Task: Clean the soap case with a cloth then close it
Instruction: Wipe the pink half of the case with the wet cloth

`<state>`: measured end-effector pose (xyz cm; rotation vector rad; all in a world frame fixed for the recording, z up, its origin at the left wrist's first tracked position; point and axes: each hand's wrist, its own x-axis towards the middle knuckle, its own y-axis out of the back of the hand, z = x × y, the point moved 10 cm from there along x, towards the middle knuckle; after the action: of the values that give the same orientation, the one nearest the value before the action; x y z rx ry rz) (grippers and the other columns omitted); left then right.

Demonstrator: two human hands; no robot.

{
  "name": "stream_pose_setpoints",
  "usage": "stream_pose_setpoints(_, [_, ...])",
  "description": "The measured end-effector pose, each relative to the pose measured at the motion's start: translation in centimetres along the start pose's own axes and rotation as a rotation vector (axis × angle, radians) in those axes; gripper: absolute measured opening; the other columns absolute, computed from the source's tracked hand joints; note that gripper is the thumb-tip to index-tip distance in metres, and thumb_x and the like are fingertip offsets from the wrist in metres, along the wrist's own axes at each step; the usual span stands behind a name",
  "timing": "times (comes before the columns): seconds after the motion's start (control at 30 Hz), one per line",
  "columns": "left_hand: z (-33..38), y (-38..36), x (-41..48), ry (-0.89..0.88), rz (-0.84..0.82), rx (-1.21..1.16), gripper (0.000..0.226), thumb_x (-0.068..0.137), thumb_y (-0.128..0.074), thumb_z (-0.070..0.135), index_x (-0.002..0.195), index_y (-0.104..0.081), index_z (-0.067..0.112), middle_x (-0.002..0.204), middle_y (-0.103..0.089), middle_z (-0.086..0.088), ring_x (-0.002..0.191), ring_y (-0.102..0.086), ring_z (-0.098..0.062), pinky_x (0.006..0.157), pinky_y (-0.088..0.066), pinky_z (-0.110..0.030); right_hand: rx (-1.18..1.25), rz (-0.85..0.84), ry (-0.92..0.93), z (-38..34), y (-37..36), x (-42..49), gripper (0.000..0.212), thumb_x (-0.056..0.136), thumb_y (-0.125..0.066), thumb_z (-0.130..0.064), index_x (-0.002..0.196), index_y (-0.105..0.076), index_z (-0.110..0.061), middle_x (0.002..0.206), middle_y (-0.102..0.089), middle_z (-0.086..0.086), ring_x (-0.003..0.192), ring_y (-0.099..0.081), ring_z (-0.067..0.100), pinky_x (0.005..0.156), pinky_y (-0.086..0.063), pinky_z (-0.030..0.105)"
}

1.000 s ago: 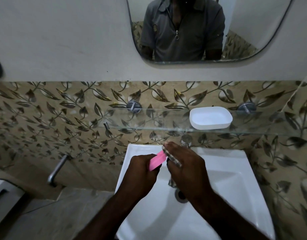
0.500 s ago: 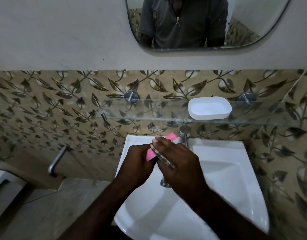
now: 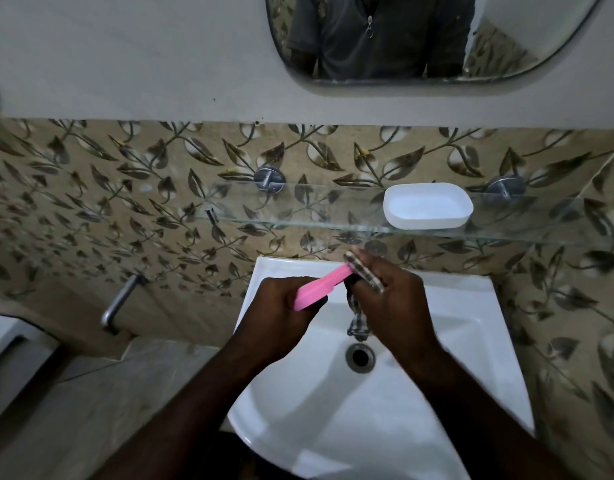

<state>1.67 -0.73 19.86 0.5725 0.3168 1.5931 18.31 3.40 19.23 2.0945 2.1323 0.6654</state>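
My left hand [image 3: 281, 306] grips a flat pink soap case part [image 3: 322, 285] over the white sink, its far end tilted up to the right. My right hand [image 3: 390, 296] holds a checked cloth [image 3: 364, 271], bunched against the pink part's far end; a strip of the cloth hangs down below the hand. The white half of the soap case [image 3: 427, 205] lies open side up on the glass shelf, apart from both hands.
The glass shelf [image 3: 298, 220] runs along the leaf-patterned tile wall above the white sink [image 3: 471, 341], whose drain [image 3: 360, 356] shows between my forearms. A mirror [image 3: 419, 36] hangs above. A metal handle [image 3: 120, 303] sticks out at the left.
My right hand has slid the cloth up toward the pink part's far end, baring more of the pink piece. The view has tipped downward over the sink.
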Motion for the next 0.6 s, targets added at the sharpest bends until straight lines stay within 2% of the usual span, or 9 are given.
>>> stream_pose_setpoints(0.07, [-0.2,-0.1,-0.1,0.007,-0.015,-0.024,0.007,0.09,-0.067,0.009,0.09,-0.072,0.005,0.047,-0.048,0.019,0.043,-0.032,-0.003,0.044,-0.023,-0.013,0.081,-0.008,-0.124,1.4,0.2,0.3,0.032,0.078,-0.063,-0.011,0.104,-0.074,-0.027,0.07,-0.073,-0.01,0.066,-0.069,0.009,0.07,-0.059,0.036])
stream_pose_setpoints(0.1, [0.0,0.0,0.0,0.007,-0.021,-0.036,0.007,0.09,-0.066,0.009,0.09,-0.072,0.006,0.048,-0.049,0.019,0.043,-0.032,-0.003,0.044,-0.024,-0.012,0.075,0.018,-0.11,0.7,0.4,0.0,0.036,0.079,-0.064,-0.008,0.107,-0.074,-0.028,0.075,-0.074,-0.014,0.07,-0.069,0.004,0.074,-0.058,0.031])
stream_pose_setpoints(0.17, [0.3,-0.1,0.2,-0.011,-0.035,-0.038,0.008,0.09,-0.067,0.011,0.088,-0.072,0.004,0.051,-0.05,0.016,0.046,-0.034,-0.002,0.046,-0.027,-0.015,-0.066,0.096,0.092,-2.7,0.9,-1.2,0.043,0.078,-0.064,-0.003,0.115,-0.072,-0.022,0.105,-0.073,-0.015,0.099,-0.064,-0.003,0.092,-0.05,0.021])
stream_pose_setpoints(0.23, [0.7,-0.1,0.4,-0.055,-0.032,-0.038,0.013,0.089,-0.068,0.017,0.088,-0.072,0.005,0.062,-0.061,0.008,0.055,-0.04,-0.002,0.05,-0.035,-0.025,-0.232,0.103,0.379,-6.0,-0.3,-3.0,0.044,0.076,-0.059,-0.008,0.118,-0.069,-0.014,0.124,-0.067,-0.002,0.119,-0.056,0.006,0.103,-0.041,0.024])
stream_pose_setpoints(0.27, [0.6,0.0,0.4,-0.058,-0.025,-0.053,0.015,0.088,-0.067,0.02,0.09,-0.073,0.007,0.068,-0.067,0.002,0.059,-0.044,-0.004,0.053,-0.038,-0.029,-0.255,0.085,0.441,-6.3,-0.8,-3.4,0.044,0.077,-0.057,-0.01,0.12,-0.069,-0.013,0.128,-0.065,0.001,0.122,-0.054,0.008,0.105,-0.04,0.027])
stream_pose_setpoints(0.33, [0.5,0.1,0.3,-0.049,-0.017,-0.087,0.012,0.088,-0.068,0.018,0.092,-0.074,0.008,0.066,-0.066,0.009,0.055,-0.042,0.0,0.05,-0.035,-0.024,-0.152,0.062,0.368,-5.1,-0.6,-2.3,0.045,0.078,-0.062,-0.005,0.12,-0.068,-0.017,0.129,-0.064,-0.003,0.124,-0.055,0.005,0.105,-0.043,0.03])
stream_pose_setpoints(0.4, [0.3,0.0,0.1,-0.015,-0.019,-0.108,0.006,0.09,-0.067,0.011,0.089,-0.074,0.009,0.052,-0.052,0.016,0.046,-0.032,-0.002,0.046,-0.025,-0.015,0.026,0.018,0.179,-3.1,-0.2,-1.2,0.046,0.077,-0.068,0.0,0.118,-0.07,-0.021,0.126,-0.065,-0.009,0.122,-0.055,-0.001,0.106,-0.044,0.03])
stream_pose_setpoints(0.5, [-0.1,-0.2,-0.1,0.027,-0.037,-0.165,0.012,0.09,-0.067,0.012,0.078,-0.069,0.012,0.052,-0.041,0.012,0.047,-0.025,-0.005,0.045,-0.021,-0.017,0.205,-0.03,0.027,-2.0,-0.4,-0.9,0.04,0.079,-0.068,-0.002,0.115,-0.071,-0.02,0.122,-0.067,-0.011,0.118,-0.056,-0.005,0.104,-0.043,0.021])
stream_pose_setpoints(0.6, [-0.2,-0.2,-0.3,0.05,-0.021,-0.211,0.028,0.089,-0.068,0.011,0.07,-0.064,0.03,0.047,-0.044,0.013,0.045,-0.027,-0.004,0.044,-0.021,-0.015,0.261,-0.002,-0.029,-1.6,-0.4,-1.2,0.041,0.082,-0.066,0.006,0.113,-0.071,-0.021,0.118,-0.068,-0.013,0.114,-0.058,-0.006,0.097,-0.044,0.012])
